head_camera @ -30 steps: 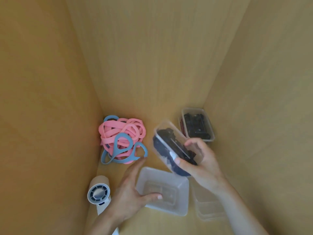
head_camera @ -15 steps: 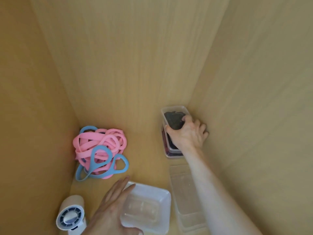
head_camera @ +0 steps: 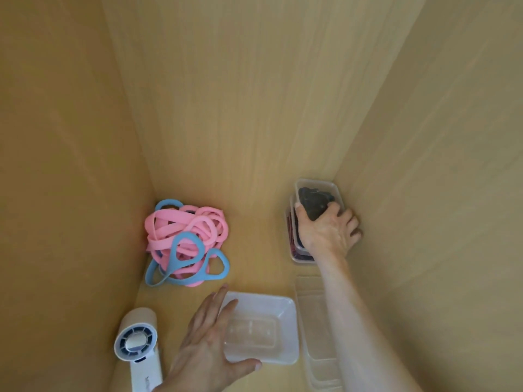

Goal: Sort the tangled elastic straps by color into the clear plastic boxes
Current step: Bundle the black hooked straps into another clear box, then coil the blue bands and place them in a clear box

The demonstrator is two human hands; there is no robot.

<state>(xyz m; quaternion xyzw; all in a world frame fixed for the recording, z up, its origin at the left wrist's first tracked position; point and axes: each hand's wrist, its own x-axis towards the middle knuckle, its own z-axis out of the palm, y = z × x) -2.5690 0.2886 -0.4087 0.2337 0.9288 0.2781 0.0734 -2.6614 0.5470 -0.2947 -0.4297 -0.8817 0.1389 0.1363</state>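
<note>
Against the left wall, at the back of the wooden surface (head_camera: 254, 264): a tangled heap of straps (head_camera: 185, 241), well apart from both hands. Mostly flat pink straps (head_camera: 169, 224), wound in loose coils and piled on one another. Threaded through them, a few pale blue straps (head_camera: 185, 244), with two blue loops drooping out on the near side and one peeking out at the back.

In the far right corner, two clear boxes stacked. In the top box (head_camera: 317, 190), dark, nearly black straps; in the lower box (head_camera: 291, 236), something reddish, too hidden to tell more. Right hand (head_camera: 328, 230) over the top box, grip clamped on it, thumb on the left wall, fingers curled down the right side.

Nearer, an empty box (head_camera: 263, 326), open side up. Left hand (head_camera: 203, 343) laid on its left rim, grip apart, fingers straight, thumb along the near edge. Just right of that, a stack of clear containers (head_camera: 314, 321) partly under the right forearm. At the near left, a white handheld fan (head_camera: 137, 340).
</note>
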